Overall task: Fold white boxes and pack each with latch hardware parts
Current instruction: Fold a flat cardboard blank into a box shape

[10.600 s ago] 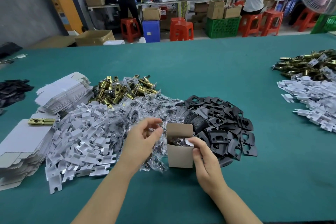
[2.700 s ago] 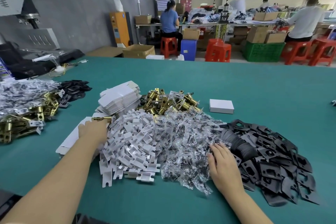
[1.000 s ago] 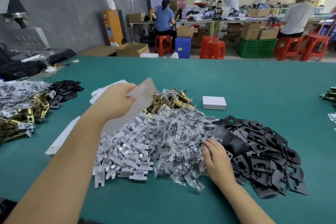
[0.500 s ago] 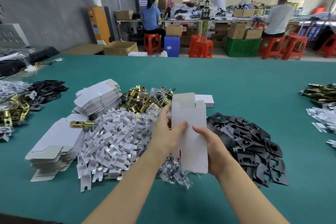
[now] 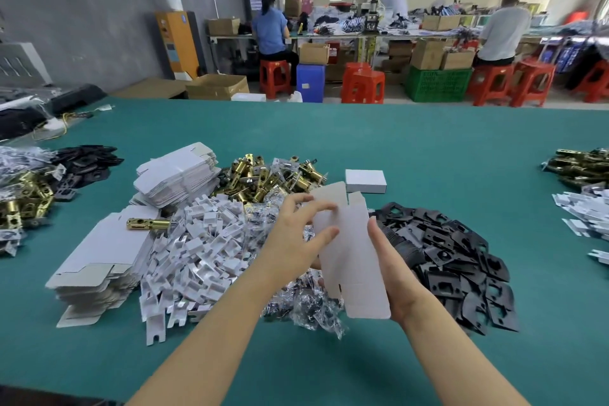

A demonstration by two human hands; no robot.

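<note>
Head camera is looking down at a green bench (image 5: 428, 155) where both hands are holding a flat, unfolded white box (image 5: 349, 250) above the parts. Left hand (image 5: 296, 241) is gripping its left edge, fingers (image 5: 321, 208) curling over the front face and the thumb pressing lower down. Right hand (image 5: 392, 270) is cradling the right edge from behind; how its fingers are lying behind the card cannot be told. Under the box, a heap of clear bagged screws (image 5: 296, 300) is spreading toward the near edge. Just left of that, white plastic brackets (image 5: 194, 250) are lying in a pile, with stacks of flat box blanks (image 5: 108, 254) further left, one brass latch bolt (image 5: 145, 223) resting on top. Behind, a heap of brass latches (image 5: 270, 178) is sitting beside a closed white box (image 5: 365, 181). Black plates (image 5: 461, 260) are piling up to the right.
</note>
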